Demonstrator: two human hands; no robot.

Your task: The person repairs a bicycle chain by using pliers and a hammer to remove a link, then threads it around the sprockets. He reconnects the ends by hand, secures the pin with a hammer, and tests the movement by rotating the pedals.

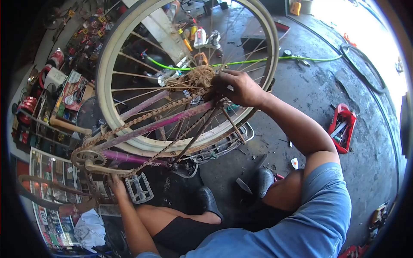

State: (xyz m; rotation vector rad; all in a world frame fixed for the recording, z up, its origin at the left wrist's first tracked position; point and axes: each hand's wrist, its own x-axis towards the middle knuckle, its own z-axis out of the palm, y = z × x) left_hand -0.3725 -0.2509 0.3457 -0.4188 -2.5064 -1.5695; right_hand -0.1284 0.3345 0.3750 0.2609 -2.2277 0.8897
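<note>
An upturned bicycle with a rusty, dirty rear wheel (112, 92) and a worn purple frame (165, 118) is in front of me. My right hand (241, 88) is at the hub (201, 77), its fingers curled round the axle end; what they pinch is hidden. A rusty chain (142, 122) runs from the hub to the chainring (88, 158). Low on the left, my left hand (116, 187) touches the bicycle beside the crank arm (105, 169) and the metal pedal (139, 188). Its fingertips are mostly hidden there.
A bright green hose (318, 59) crosses the floor behind the wheel. On the right lies a red tray (343, 129) holding tools. Cluttered parts and boxes fill the left side, near a white cloth (89, 230). A dark cable (365, 69) loops at upper right.
</note>
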